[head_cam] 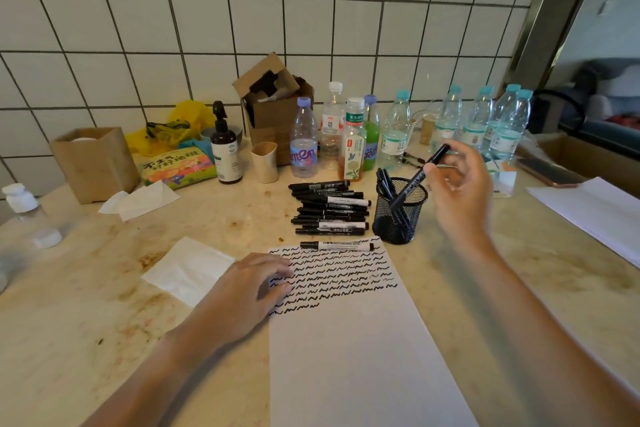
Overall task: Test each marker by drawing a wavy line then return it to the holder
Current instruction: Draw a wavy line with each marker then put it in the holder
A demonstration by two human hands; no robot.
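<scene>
My right hand pinches the upper end of a black marker whose lower end dips into the black mesh holder, which holds a few other markers. My left hand rests flat with straight fingers on the left edge of a white sheet covered at its top with several rows of black wavy lines. One marker lies across the sheet's top edge. A pile of several black markers lies on the counter just behind it, left of the holder.
Several bottles stand along the tiled wall behind the markers, with a cardboard box, a beige cup and a pump bottle. Tissues lie left of the sheet. More paper and a phone lie at right.
</scene>
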